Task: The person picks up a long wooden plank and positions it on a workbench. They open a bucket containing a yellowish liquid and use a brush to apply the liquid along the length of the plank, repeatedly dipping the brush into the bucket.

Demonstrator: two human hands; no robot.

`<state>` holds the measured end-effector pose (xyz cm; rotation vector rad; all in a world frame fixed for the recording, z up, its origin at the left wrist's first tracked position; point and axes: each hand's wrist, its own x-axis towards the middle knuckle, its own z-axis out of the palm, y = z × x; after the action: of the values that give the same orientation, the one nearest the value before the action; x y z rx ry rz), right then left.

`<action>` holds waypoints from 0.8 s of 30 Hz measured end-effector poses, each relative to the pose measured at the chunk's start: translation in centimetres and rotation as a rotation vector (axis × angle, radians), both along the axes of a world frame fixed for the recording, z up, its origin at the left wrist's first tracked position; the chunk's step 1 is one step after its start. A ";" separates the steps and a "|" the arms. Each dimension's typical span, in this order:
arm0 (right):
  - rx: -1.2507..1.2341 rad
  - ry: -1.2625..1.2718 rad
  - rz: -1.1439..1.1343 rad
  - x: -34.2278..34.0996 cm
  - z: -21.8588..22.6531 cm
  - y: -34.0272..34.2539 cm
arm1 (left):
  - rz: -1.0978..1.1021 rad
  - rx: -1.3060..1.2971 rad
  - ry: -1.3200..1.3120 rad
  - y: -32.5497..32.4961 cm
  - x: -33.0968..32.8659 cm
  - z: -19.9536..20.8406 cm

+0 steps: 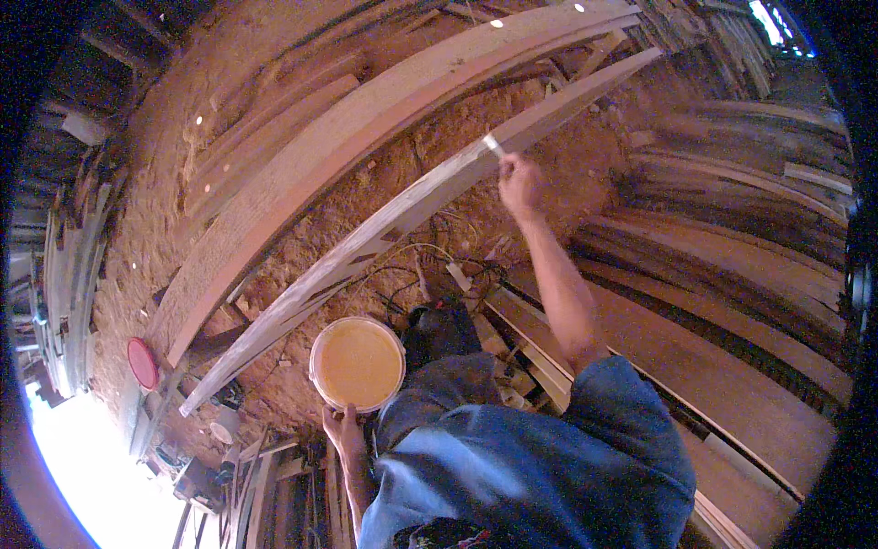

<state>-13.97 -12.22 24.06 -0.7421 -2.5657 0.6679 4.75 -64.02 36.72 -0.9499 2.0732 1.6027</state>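
Note:
My left hand point(342, 428) is closed on the near rim of a white round bucket point(313, 368), which holds a yellow-orange liquid point(359, 364). Out ahead to the right, my right hand point(521, 186) grips a paintbrush point(494, 144), its pale end at the upper edge of a long, narrow wooden plank point(402, 215). That plank runs slantwise from the lower left to the upper right. Its left and middle stretch looks whitish and streaked, while the far right end is browner. The brush is partly covered by my fingers.
A thicker wooden beam point(274, 197) lies beyond the plank. A red round lid point(143, 363) is at the left. Cables point(393, 270) tangle on the dirt floor point(357, 201) before my legs. Boards point(732, 320) are stacked at the right; bright light enters at the lower left.

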 end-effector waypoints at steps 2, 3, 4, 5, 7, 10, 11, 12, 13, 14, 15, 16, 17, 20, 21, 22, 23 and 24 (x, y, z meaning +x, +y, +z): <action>0.045 0.042 -0.032 -0.8 -0.3 3.3 | -0.028 -0.027 -0.028 -0.1 0.3 -0.5; 0.051 0.069 -0.049 -1.0 -0.2 4.2 | -0.048 -0.012 0.008 -0.1 0.4 -0.8; 0.050 0.101 -0.061 -1.1 0.0 4.2 | -0.055 -0.045 -0.027 -0.2 0.5 -1.2; 0.100 -0.133 -0.059 -0.9 0.2 3.5 | -0.065 -0.057 -0.018 -0.2 0.5 -1.5; 0.127 -0.219 0.024 0.2 0.6 0.3 | -0.057 -0.055 -0.033 -0.3 0.6 -2.1; 0.062 -0.053 0.229 1.7 1.1 -5.9 | -0.025 -0.058 -0.079 0.1 0.7 -2.5; -0.008 -0.010 0.251 1.8 1.3 -6.7 | -0.035 -0.089 -0.073 0.3 0.6 -2.5; -0.090 0.030 0.310 1.8 1.5 -7.2 | -0.040 -0.121 -0.066 0.6 0.5 -2.5; -0.102 0.037 0.202 1.4 1.6 -6.9 | -0.025 -0.055 -0.054 0.9 0.4 -2.3; -0.129 0.038 0.136 0.6 1.6 -6.1 | -0.009 0.008 -0.043 1.1 0.3 -2.1; -0.180 -0.007 0.050 0.5 1.7 -5.5 | 0.021 0.082 -0.029 1.3 0.2 -1.9; -0.130 -0.049 -0.001 0.3 1.7 -4.6 | 0.025 0.051 -0.059 1.4 0.1 -1.6; -0.167 0.002 0.001 -0.1 1.7 -4.1 | 0.041 0.033 -0.086 1.7 0.0 -1.6; -0.180 0.039 0.049 -0.6 1.3 -4.2 | 0.055 0.048 -0.014 1.9 0.1 -1.3; -0.173 0.007 0.044 -0.6 1.3 -4.7 | 0.041 0.050 0.023 1.9 0.1 -1.3; -0.188 0.047 0.074 -0.6 1.3 -5.5 | 0.022 0.079 0.054 1.8 0.2 -1.3; -0.209 0.062 0.078 -0.6 1.2 -6.5 | 0.018 0.015 0.040 1.8 0.2 -1.2; -0.235 0.067 0.080 -0.5 1.3 -7.6 | 0.007 -0.023 0.019 1.7 0.4 -1.1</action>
<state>-14.48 -19.79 25.34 -0.6793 -2.4931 1.0162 5.10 -62.35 35.58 -0.9543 2.1078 1.6007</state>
